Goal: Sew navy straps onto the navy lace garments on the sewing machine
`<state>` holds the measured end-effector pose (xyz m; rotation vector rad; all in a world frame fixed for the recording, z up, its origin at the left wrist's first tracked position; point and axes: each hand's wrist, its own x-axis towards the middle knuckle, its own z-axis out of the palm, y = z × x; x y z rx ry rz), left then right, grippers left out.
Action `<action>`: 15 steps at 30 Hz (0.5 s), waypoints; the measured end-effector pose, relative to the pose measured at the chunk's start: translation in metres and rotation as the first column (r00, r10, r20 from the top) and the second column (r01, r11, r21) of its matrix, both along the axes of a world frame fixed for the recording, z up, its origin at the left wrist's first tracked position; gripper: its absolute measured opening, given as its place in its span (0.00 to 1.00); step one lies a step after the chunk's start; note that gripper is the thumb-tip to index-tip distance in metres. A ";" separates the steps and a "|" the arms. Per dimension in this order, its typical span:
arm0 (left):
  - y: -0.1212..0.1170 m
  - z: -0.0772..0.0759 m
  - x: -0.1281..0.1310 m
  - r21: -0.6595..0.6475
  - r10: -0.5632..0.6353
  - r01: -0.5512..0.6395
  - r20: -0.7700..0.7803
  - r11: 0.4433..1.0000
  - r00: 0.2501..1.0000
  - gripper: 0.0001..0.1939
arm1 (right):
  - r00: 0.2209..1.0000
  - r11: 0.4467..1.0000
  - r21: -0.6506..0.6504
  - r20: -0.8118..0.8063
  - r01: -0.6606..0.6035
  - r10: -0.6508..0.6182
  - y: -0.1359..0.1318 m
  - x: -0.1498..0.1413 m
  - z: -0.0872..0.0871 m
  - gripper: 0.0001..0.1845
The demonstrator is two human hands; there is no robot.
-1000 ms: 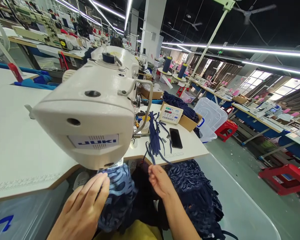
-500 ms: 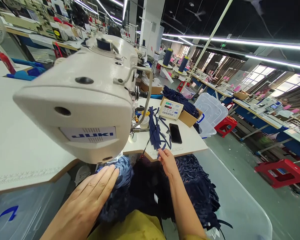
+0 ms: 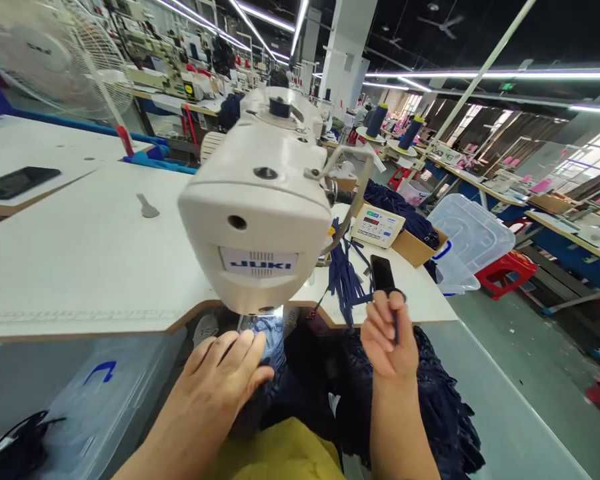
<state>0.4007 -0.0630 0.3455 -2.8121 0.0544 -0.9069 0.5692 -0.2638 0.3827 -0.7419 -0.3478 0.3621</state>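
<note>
My right hand (image 3: 391, 337) pinches a narrow navy fabric strip (image 3: 397, 323), raised over the table's front edge by a phone. A bunch of similar navy strips (image 3: 345, 277) lies on the table, to the left of this hand. My left hand (image 3: 225, 367) is below the head of the sewing machine (image 3: 260, 220), its thumb apart from bent fingers. Light blue fabric (image 3: 274, 337) is at its fingertips; the contact is partly hidden. The machine head hides the needle area.
The phone (image 3: 382, 272) lies before a control panel (image 3: 377, 225). Behind it stands a cardboard box (image 3: 417, 248) of navy pieces. A heap of dark ruffled fabric (image 3: 445, 400) lies below the table at right. Another phone (image 3: 20, 183) and a flat grey piece (image 3: 147, 208) are at left.
My right hand has lifted a strip from the bunch and moved right, towards me. My left hand's fingers, straight before, are now bent with the thumb out. The view has swung left.
</note>
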 end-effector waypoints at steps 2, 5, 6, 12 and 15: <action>-0.002 -0.001 0.001 0.004 -0.026 0.026 0.027 1.000 0.999 0.15 | 0.994 0.983 -0.148 -0.009 -0.112 0.112 0.014 -0.009 -0.006 0.14; -0.007 0.000 0.005 0.018 -0.061 0.060 0.072 0.998 0.996 0.16 | 0.958 0.905 -0.322 -0.024 -0.277 0.285 0.038 -0.020 -0.020 0.16; -0.009 0.001 0.006 0.027 -0.051 0.049 0.084 0.998 0.995 0.16 | 0.948 0.877 -0.374 -0.023 -0.303 0.317 0.047 -0.023 -0.024 0.16; -0.007 0.001 0.002 -0.062 -0.141 0.144 0.046 0.988 0.989 0.17 | 0.959 0.827 -0.539 0.113 -0.160 0.259 0.084 -0.024 -0.050 0.11; 0.003 -0.009 -0.008 -0.166 -0.201 0.203 0.032 0.965 0.979 0.19 | 0.960 0.821 -0.555 0.133 -0.133 0.245 0.085 -0.020 -0.054 0.10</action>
